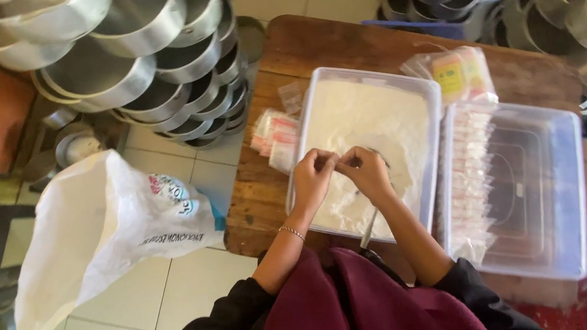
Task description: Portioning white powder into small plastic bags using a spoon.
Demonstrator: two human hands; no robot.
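White flour fills the clear plastic tub (pixel 316 106) on the wooden table (pixel 306 45), head view. My left hand (pixel 311 178) and right hand (pixel 367 171) meet above it, fingertips pressed together, pinching something small between them; I cannot tell what. A spoon handle (pixel 369 230) pokes out below the right hand. Filled sachets (pixel 471 168) line the second tub (pixel 541 188). A white plastic bag (pixel 97 235) sits on the floor.

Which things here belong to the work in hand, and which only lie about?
In use:
left hand and right hand, fingers pinching something small
clear plastic tub of white powder
clear plastic box with a row of filled sachets

Lying about:
white plastic bag
stacked round metal tins
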